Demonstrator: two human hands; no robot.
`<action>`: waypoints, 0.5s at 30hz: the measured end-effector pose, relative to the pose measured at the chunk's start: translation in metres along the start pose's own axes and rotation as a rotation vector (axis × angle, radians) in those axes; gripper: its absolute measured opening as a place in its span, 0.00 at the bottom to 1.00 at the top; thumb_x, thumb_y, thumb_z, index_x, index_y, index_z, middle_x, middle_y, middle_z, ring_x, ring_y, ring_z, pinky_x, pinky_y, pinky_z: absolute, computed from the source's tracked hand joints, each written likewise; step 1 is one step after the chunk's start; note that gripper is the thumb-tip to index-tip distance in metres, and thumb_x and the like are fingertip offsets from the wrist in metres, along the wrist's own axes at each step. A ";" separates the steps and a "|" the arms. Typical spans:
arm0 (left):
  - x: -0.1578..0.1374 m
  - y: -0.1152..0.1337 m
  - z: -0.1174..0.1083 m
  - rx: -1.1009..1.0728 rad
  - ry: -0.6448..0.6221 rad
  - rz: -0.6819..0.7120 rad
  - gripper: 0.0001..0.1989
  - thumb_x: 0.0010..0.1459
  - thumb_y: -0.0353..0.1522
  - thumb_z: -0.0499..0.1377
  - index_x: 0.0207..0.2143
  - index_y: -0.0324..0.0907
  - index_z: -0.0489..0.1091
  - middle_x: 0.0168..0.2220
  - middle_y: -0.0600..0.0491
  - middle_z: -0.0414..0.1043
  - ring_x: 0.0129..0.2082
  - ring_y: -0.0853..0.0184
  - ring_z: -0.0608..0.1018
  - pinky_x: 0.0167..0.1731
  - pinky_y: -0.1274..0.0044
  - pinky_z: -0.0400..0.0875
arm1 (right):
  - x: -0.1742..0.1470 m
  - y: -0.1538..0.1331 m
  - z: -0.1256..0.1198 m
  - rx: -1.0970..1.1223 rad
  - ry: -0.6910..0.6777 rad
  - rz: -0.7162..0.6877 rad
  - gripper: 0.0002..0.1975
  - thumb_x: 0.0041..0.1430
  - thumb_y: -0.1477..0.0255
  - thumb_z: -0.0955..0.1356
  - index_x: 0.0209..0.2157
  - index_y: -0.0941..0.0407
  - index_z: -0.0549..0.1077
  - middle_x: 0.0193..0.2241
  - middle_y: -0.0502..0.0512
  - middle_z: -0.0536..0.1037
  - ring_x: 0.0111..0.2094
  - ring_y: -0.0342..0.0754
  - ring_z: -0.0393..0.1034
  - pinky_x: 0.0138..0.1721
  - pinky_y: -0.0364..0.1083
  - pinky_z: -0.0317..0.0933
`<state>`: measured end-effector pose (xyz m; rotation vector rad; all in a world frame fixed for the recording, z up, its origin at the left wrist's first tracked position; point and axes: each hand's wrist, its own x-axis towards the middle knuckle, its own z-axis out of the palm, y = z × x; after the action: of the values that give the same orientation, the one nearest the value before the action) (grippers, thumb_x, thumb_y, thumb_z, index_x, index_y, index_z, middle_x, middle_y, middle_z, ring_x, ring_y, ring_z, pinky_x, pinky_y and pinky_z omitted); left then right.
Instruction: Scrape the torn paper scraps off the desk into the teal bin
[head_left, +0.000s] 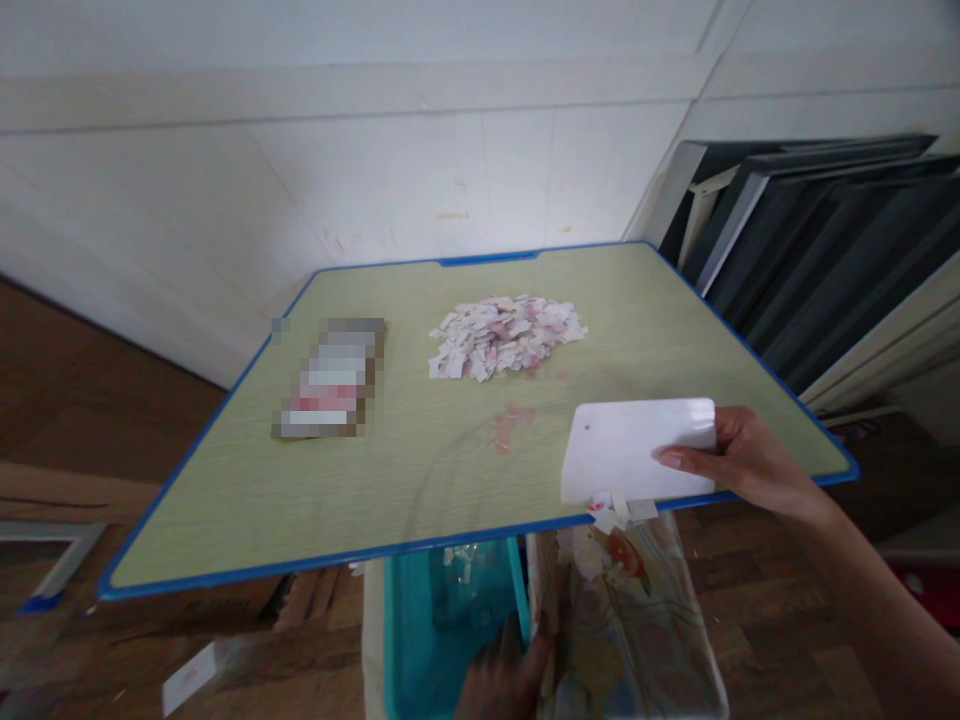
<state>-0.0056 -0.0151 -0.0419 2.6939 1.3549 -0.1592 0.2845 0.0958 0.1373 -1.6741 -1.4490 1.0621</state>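
My right hand grips a white plastic scraper by its right end, thumb on the near face. The scraper stands at the table's front edge, and several paper scraps stick out over the edge below it. Beneath the table edge my left hand is in shadow, its fingers closed at the near rim between a teal bin and a patterned plastic bag. It seems to hold the bag's edge. Some scraps lie in both the bin and the bag.
A pile of torn paper scraps lies on the blue-edged folding table. To its left is a blurred-out flat item. Dark panels lean at the right against the white wall. A paper piece is on the floor.
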 end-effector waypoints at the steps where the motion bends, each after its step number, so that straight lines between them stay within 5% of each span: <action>1: 0.000 0.000 -0.001 0.004 0.001 -0.003 0.37 0.37 0.20 0.55 0.51 0.48 0.51 0.37 0.49 0.68 0.27 0.64 0.72 0.24 0.76 0.68 | -0.001 0.000 0.000 0.010 -0.036 0.021 0.10 0.41 0.68 0.68 0.24 0.61 0.70 0.17 0.49 0.70 0.18 0.39 0.61 0.18 0.39 0.55; 15: -0.001 -0.001 0.009 0.014 0.019 -0.007 0.36 0.39 0.20 0.55 0.51 0.52 0.51 0.38 0.49 0.68 0.28 0.65 0.73 0.24 0.77 0.68 | -0.012 0.013 0.000 -0.056 0.019 -0.062 0.05 0.38 0.69 0.69 0.20 0.56 0.73 0.19 0.50 0.74 0.20 0.43 0.67 0.20 0.40 0.61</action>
<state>-0.0071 -0.0169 -0.0511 2.7091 1.3738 -0.1454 0.2896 0.0823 0.1280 -1.6626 -1.5209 0.9784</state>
